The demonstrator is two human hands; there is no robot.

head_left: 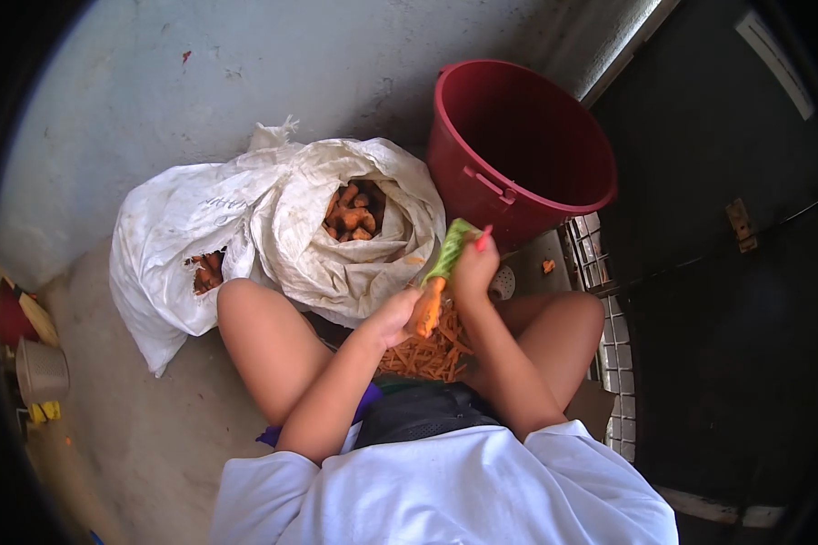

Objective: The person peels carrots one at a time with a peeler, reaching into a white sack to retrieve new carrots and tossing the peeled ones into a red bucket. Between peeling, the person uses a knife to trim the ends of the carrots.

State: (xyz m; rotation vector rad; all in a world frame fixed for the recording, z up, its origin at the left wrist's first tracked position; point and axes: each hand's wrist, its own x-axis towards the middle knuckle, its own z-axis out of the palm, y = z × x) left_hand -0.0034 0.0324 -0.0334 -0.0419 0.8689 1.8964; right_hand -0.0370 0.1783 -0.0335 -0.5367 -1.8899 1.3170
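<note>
Both forearms reached forward over the person's crossed legs, angled inward so the hands met in front of the lap. The left hand (394, 320), lower and nearer the body, had its fingers wrapped around an orange carrot (429, 311). The carrot lay just to the right of that palm, between the two hands, its long axis slanting forward and slightly right, toward the right hand (473, 269). That hand sat higher, its fingers curled around a pinkish-red piece (484, 239), only the tip of which showed. A green strip (447, 249) ran beside it down to the carrot's far end; whether they touched could not be told. The left hand was the nearer to the carrot.

Below lay orange peelings (424, 357), between the legs. Farther out, toward the floor's wall edge, stood an open sack (291, 238) of roots (352, 218), with a red tub (454, 186) to its right.
</note>
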